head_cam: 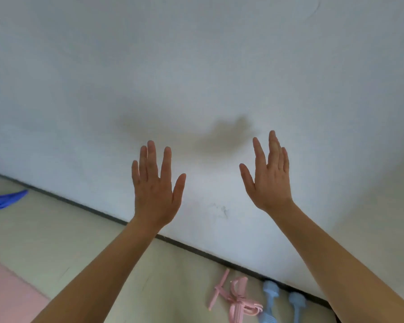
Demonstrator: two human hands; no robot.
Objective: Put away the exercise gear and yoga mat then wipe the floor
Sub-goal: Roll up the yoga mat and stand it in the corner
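Lying in the lower left corner of the frame, the pink yoga mat [7,290] shows only partly, flat on the beige floor [56,241]. Along the bottom edge, right of centre, a tangle of pink exercise bands [236,299] rests on the floor just beside two light blue dumbbells [269,297], which lie close to the dark strip at the foot of the white wall [196,54]. A crumpled blue cloth [6,199] lies on the floor at the far left, near the wall and well apart from the gear.

In the middle of the frame two bare arms reach up in front of the wall. The left hand [155,192], left of centre, has straight, spread fingers, its grip released and holding nothing. The right hand [267,180], slightly higher and right of centre, is likewise released and bare. Soft grey shadows [226,134] fall on the wall above and between the hands.
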